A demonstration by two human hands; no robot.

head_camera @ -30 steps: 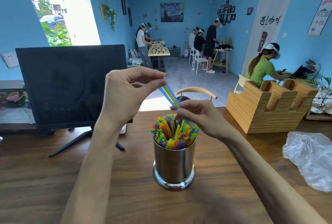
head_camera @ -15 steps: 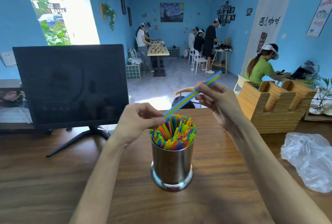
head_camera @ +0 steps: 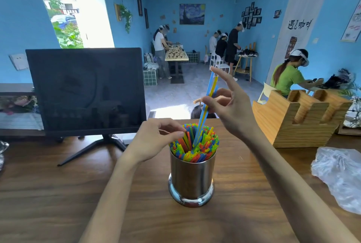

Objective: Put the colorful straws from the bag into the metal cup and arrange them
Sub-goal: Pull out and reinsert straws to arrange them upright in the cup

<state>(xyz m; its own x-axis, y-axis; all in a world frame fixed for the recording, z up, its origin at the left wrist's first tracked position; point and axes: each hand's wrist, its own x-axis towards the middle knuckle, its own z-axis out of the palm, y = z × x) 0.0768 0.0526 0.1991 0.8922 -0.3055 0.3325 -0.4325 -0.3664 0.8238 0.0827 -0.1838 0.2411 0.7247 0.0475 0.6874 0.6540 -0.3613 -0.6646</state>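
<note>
A shiny, smooth metal cup [head_camera: 192, 176] stands on a matt wood-grain table [head_camera: 58, 194], just below the fingers [head_camera: 173, 125]; the plastic bag [head_camera: 340, 176] is crinkled and translucent.

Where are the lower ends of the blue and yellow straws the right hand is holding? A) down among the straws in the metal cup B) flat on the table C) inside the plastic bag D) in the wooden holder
A: the right hand pinches the blue and yellow straws, and their lower ends sit among the packed straws in the metal cup.
</note>
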